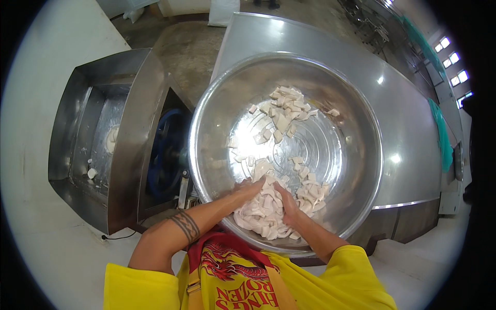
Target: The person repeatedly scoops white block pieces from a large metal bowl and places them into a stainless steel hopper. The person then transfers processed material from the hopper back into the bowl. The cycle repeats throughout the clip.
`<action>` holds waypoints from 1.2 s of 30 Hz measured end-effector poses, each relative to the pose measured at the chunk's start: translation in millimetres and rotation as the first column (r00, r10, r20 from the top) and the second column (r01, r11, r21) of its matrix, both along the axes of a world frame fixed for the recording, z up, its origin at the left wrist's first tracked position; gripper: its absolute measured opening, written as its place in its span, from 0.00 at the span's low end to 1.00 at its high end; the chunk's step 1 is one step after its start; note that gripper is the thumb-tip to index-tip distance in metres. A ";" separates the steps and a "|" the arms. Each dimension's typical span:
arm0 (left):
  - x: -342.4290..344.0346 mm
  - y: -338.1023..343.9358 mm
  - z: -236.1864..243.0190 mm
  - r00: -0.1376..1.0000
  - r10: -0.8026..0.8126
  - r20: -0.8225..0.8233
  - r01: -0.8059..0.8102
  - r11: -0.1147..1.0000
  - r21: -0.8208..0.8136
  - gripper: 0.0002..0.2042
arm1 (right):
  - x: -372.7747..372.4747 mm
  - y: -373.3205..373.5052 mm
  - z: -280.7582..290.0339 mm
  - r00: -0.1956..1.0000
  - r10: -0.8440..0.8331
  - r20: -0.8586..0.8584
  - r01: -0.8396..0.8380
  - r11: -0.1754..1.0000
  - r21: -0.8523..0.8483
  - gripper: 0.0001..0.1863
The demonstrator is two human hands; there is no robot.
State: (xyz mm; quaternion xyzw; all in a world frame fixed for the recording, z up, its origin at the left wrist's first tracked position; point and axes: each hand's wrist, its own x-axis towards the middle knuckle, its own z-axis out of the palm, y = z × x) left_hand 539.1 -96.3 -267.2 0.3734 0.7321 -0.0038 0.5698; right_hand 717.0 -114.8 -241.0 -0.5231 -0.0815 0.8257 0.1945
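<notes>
The person's left hand (pixel 251 189) and right hand (pixel 288 205) are sitting on the two sides of a heap of soft white pieces (pixel 266 213), down in the near part of a big shiny bowl (pixel 356 150). The hands are cupping the heap from both sides. The fingers are partly hiding in it, so I cannot tell if they are squeezing or just resting. More loose chunks (pixel 284 111) are lying in the far part of the bowl, and a small pile (pixel 312 195) is sitting just beside the right hand.

Some things could go wrong. The heap is lying close to the near rim, so a quick lift could be flipping bits over the edge. The pieces are looking wet, so they could be slipping out of the hands. Hard squeezing could be mashing them together. The bowl is poking out past the left and near edges of the metal surface (pixel 408 129), so leaning hard on its near rim could be making it tip.

The middle of the bowl is showing mostly bare metal, so the hands are having room to go forward. On the left, a metal bin (pixel 126 155) and a blue wheel (pixel 164 150) are standing near the bowl, so that side is looking tight. The right side is having more room.
</notes>
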 end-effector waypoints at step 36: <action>-99.2 158.1 324.1 0.332 -0.530 0.780 -0.531 0.579 0.619 0.18 | -155.8 137.5 322.4 0.789 -0.407 -0.461 0.598 0.330 0.731 0.14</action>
